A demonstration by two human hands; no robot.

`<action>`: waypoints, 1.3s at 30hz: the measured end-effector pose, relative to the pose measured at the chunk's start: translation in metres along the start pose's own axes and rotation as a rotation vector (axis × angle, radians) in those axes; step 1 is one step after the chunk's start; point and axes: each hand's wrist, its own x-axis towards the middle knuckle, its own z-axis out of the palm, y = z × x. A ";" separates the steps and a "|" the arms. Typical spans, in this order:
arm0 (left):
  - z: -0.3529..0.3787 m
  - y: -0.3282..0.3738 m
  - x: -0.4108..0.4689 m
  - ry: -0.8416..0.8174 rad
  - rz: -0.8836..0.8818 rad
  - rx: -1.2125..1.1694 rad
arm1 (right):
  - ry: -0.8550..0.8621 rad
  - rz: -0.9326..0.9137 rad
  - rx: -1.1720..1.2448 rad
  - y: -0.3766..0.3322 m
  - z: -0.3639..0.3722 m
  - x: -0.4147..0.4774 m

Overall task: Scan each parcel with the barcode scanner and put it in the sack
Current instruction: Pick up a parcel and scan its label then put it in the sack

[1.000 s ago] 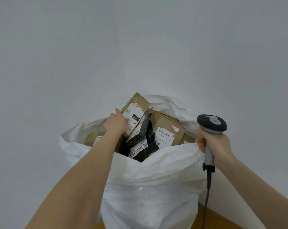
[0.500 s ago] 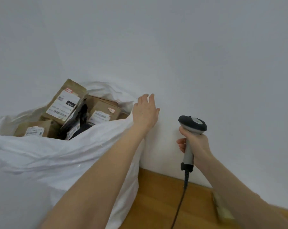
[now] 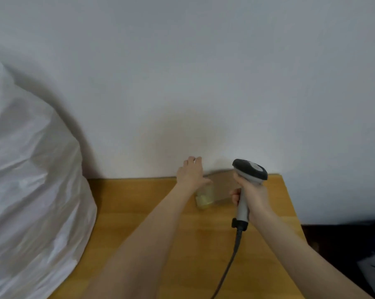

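Note:
A brown cardboard parcel (image 3: 220, 187) with tape on its near end lies on the wooden table (image 3: 139, 208) against the wall. My left hand (image 3: 192, 172) hovers over the parcel's left end, fingers straight and spread; whether it touches the parcel I cannot tell. My right hand (image 3: 254, 196) grips the handle of the grey and black barcode scanner (image 3: 248, 171), held upright just right of the parcel, with its cable trailing toward me. The white sack (image 3: 29, 180) bulges at the left; its contents are out of view.
A plain white wall (image 3: 203, 83) runs close behind the table. The table's right edge drops off to a dark floor area (image 3: 344, 244) with dim objects.
The view swung right, off the sack's open top. My left hand left the parcels in the sack and travelled right to the parcel on the table. My right hand kept hold of the scanner.

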 end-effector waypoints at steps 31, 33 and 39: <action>0.115 -0.016 -0.038 -0.761 -0.306 -1.123 | 0.003 0.271 0.123 0.109 -0.033 0.019; 0.119 -0.005 -0.046 -0.632 -0.357 -1.080 | 0.017 0.275 0.104 0.114 -0.030 0.014; 0.137 0.007 -0.042 -0.383 -0.498 -1.061 | 0.061 0.269 0.040 0.126 -0.042 0.011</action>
